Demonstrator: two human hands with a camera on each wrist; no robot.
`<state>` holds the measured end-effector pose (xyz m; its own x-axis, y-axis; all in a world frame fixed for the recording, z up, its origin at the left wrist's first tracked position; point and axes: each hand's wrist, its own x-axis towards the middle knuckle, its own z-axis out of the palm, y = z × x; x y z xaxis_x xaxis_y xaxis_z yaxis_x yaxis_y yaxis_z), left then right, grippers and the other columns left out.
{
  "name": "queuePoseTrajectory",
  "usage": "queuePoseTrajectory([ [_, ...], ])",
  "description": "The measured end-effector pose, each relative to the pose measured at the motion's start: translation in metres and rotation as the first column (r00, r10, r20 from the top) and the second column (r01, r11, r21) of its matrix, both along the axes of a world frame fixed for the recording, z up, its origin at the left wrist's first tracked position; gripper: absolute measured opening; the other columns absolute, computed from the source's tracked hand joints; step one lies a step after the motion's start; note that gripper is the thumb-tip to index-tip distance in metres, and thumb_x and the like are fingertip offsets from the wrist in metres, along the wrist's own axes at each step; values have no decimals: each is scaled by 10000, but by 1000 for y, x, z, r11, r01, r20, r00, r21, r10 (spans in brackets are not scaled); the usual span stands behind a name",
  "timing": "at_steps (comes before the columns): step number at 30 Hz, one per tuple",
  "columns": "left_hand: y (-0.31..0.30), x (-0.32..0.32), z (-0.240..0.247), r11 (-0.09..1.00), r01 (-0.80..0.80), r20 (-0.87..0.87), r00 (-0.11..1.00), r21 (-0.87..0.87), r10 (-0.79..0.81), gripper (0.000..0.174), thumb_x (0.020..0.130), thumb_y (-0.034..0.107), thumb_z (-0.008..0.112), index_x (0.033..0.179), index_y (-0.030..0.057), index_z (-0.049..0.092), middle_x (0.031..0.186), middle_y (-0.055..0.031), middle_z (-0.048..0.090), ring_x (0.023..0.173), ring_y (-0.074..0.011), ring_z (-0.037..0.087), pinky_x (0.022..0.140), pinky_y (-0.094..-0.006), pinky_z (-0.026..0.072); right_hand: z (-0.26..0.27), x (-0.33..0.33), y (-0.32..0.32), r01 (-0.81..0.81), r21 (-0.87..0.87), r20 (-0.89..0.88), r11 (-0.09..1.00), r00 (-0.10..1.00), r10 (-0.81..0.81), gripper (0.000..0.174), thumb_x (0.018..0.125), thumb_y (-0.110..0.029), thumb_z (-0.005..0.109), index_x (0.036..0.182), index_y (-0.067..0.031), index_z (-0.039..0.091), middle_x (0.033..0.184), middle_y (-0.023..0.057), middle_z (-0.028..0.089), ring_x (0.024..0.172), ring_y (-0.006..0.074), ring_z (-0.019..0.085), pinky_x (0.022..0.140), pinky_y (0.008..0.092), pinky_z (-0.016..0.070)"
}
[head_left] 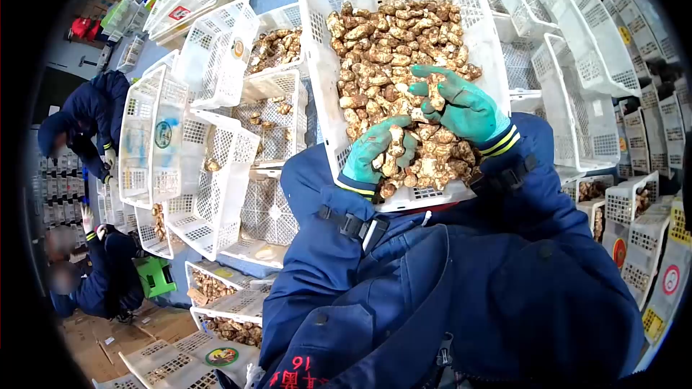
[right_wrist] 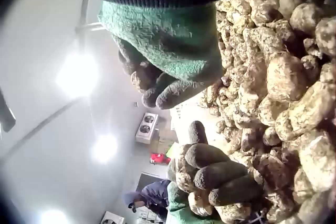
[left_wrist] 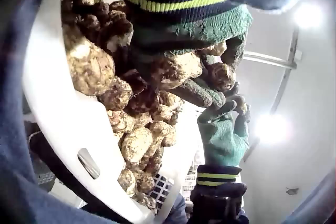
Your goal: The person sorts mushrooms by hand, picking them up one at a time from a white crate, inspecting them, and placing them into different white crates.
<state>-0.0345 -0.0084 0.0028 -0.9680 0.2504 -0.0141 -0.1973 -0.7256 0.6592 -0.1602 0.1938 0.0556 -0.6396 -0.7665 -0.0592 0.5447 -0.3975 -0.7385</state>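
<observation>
Stubby, knobbly mushrooms (head_left: 396, 36), pale with brown patches, fill a white perforated crate (head_left: 315, 50) on the person's lap. My left hand (head_left: 367, 153), in a green glove, curls its fingers round a mushroom (head_left: 396, 140) low over the crate's near end. Another pale piece (head_left: 389, 166) shows against the same palm. Beside it on the right, my right hand (head_left: 472, 109), also gloved, pinches a smaller mushroom (head_left: 436, 92) between thumb and fingers. The right wrist view shows the left hand's mushroom (right_wrist: 184, 169) behind its dark-coated fingers (right_wrist: 220, 174).
White crates stand on the left (head_left: 209, 187) and right (head_left: 577, 94), some with mushrooms inside. At the far left are two other people in dark blue clothing (head_left: 94, 115), with a green stool (head_left: 153, 277) near one. Cardboard (head_left: 108, 338) covers the floor there.
</observation>
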Motion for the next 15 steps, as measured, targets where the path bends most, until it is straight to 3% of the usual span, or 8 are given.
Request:
queuePoseTrajectory([
  [3, -1, 0, -1, 1000, -21, 66, 998, 12, 20, 525, 975, 295, 603, 1380, -17, 481, 1031, -116, 667, 811, -181, 628, 729, -295, 527, 1, 0, 3, -16, 106, -47, 994, 999, 21, 413, 1019, -217, 548, 1392, -50, 492, 1213, 92, 630, 933, 117, 611, 884, 286, 507],
  [4, -2, -3, -3, 996, 0, 82, 997, 93, -8, 537, 964, 284, 623, 1384, -16, 475, 1046, -119, 674, 825, -186, 643, 753, -302, 541, 4, 1, 5, 25, 235, -93, 972, 996, -3, 436, 1028, -172, 516, 1410, 25, 446, 1189, 108, 615, 986, 145, 606, 857, 265, 487],
  [5, -3, -3, -3, 999, -10, 74, 997, 32, 7, 555, 962, 296, 630, 1395, -8, 463, 1089, -119, 666, 863, -185, 642, 756, -302, 542, 7, 2, 6, 85, 333, -349, 939, 936, 39, 427, 1031, -146, 494, 1408, 44, 434, 1209, 98, 608, 1013, 149, 606, 870, 269, 488],
  [7, -3, -4, -12, 985, -1, 115, 993, 173, -19, 570, 967, 311, 625, 1410, 0, 447, 1165, -124, 646, 937, -190, 645, 768, -299, 545, -6, -2, 6, 211, 374, -533, 903, 846, 23, 377, 987, -82, 515, 1353, 6, 528, 1248, 118, 607, 1052, 193, 619, 899, 293, 495],
  [8, -5, -5, -15, 995, -14, 99, 995, 97, 5, 576, 971, 314, 622, 1419, 4, 435, 1219, -131, 623, 976, -193, 638, 756, -285, 544, -15, -9, 9, 280, 322, -763, 904, 642, 74, 369, 959, -58, 528, 1324, -18, 565, 1261, 129, 605, 1071, 216, 619, 909, 307, 497],
  [10, -3, -5, -10, 993, -51, 142, 989, 110, 36, 601, 931, 270, 645, 1425, 12, 420, 1215, -140, 615, 977, -210, 632, 753, -291, 548, -20, -18, 12, 354, 167, -986, 920, 70, 152, 376, 903, -11, 554, 1264, -66, 639, 1288, 151, 599, 1109, 260, 620, 929, 335, 502],
  [12, -2, -3, -2, 993, -97, 198, 977, 70, 81, 627, 900, 240, 677, 1419, 5, 416, 1191, -141, 619, 980, -217, 634, 752, -294, 551, -23, -10, 10, 347, 283, -935, 894, 307, 177, 387, 872, 16, 551, 1216, -104, 680, 1308, 168, 591, 1139, 297, 608, 943, 366, 503],
  [15, -4, -7, -20, 991, -89, 138, 988, 98, 75, 531, 983, 283, 611, 1393, -16, 454, 1147, -125, 648, 911, -188, 641, 712, -283, 536, -21, -5, 8, 339, 338, -913, 878, 345, 218, 372, 884, -6, 572, 1221, -116, 686, 1343, 157, 576, 1185, 307, 585, 978, 381, 492],
])
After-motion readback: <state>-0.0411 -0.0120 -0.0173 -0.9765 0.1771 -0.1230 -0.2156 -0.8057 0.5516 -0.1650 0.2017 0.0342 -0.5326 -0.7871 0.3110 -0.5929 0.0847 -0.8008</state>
